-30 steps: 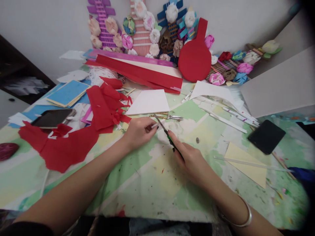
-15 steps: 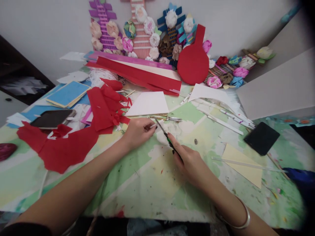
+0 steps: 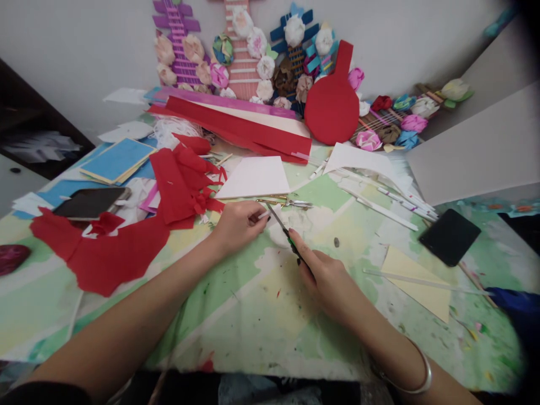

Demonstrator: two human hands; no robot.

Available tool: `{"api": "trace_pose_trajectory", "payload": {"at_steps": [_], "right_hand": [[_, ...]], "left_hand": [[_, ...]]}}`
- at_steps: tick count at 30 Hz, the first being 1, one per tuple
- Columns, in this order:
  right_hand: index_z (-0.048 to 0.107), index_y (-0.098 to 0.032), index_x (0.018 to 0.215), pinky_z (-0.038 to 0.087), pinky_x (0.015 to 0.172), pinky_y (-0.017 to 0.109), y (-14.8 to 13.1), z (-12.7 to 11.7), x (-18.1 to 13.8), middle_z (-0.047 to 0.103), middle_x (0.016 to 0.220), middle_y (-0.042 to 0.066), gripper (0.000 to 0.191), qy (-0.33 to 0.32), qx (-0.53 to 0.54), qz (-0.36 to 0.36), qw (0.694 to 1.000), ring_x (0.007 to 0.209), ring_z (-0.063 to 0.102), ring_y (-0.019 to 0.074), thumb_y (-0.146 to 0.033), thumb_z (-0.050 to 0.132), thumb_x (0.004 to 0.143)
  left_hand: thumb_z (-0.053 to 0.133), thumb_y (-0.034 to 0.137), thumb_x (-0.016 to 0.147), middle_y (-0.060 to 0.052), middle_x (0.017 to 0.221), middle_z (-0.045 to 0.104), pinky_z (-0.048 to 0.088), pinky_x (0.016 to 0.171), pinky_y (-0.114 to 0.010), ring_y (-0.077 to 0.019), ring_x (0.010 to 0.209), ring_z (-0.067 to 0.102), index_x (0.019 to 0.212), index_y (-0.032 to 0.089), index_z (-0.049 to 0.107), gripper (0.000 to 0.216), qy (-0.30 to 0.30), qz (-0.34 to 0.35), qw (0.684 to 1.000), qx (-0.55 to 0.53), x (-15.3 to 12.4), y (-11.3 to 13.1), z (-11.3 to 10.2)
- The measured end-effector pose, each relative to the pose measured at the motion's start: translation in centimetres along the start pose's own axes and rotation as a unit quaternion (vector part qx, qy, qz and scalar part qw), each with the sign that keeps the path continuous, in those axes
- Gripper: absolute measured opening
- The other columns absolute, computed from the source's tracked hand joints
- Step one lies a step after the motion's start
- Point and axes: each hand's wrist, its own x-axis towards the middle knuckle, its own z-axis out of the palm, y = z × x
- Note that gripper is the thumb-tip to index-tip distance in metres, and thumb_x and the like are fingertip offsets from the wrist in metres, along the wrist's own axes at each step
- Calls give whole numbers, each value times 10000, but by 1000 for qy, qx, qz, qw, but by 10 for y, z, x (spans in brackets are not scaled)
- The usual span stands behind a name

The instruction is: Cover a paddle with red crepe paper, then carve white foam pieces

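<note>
My left hand (image 3: 239,226) is closed in a pinch on a small white strip (image 3: 264,215), just above the table. My right hand (image 3: 331,284) grips a pair of scissors (image 3: 279,219) with black and green handles. Their blades point up and left, with the tip close beside the strip; whether they touch it I cannot tell. Behind the fingertips lie gold and silver metal tools (image 3: 291,202), partly overlapping. A white board (image 3: 257,177) lies beyond my left hand, and crumpled red crepe paper (image 3: 172,191) is to its left.
A red guitar-shaped cutout (image 3: 332,109) leans at the back beside paper-flower decorations (image 3: 257,42). A long red sheet (image 3: 240,132) lies in front. On the right are white sticks (image 3: 388,215), a black rectangular object (image 3: 450,237) and yellow paper (image 3: 422,292); a phone (image 3: 90,202) lies left.
Almost nothing differs. The whole view has shifted very slightly; both hands keep the same hold, with the scissors still beside the white strip.
</note>
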Motion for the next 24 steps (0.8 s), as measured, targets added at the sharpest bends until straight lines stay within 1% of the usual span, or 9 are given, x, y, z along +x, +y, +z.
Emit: {"api": "trace_pose_trajectory", "payload": {"at_steps": [5, 11, 16, 24], "right_hand": [[172, -244, 1465, 448, 603, 267, 0, 0, 4, 568, 737, 52, 611, -7, -14, 3, 1000, 640, 556, 163, -156, 340, 884], [138, -245, 1470, 445, 624, 280, -2, -1, 12, 572, 768, 64, 616, -9, -20, -5, 1000, 662, 559, 169, -152, 318, 888], [153, -232, 1469, 435, 617, 279, -4, 2, 16, 566, 754, 63, 616, 3, -27, -6, 1000, 652, 550, 166, -155, 319, 881], [165, -224, 1467, 420, 599, 258, -5, 1, 13, 569, 729, 53, 612, 2, -34, -6, 999, 620, 534, 152, -149, 315, 879]], "left_hand": [[512, 198, 801, -10, 562, 593, 378, 526, -220, -104, 519, 500, 624, 146, 619, 213, -9, -1, 1000, -15, 1, 0, -1], [526, 194, 794, -25, 638, 623, 378, 538, -219, -104, 554, 516, 665, 143, 636, 177, -18, 19, 1000, -6, -1, 2, 0], [529, 184, 786, -15, 596, 604, 372, 534, -221, -103, 534, 505, 654, 143, 634, 174, -5, 7, 1000, -3, -1, 1, 1], [540, 171, 778, -9, 579, 600, 366, 527, -207, -95, 522, 496, 627, 135, 635, 182, 6, 2, 1000, -14, -1, 2, 2]]}}
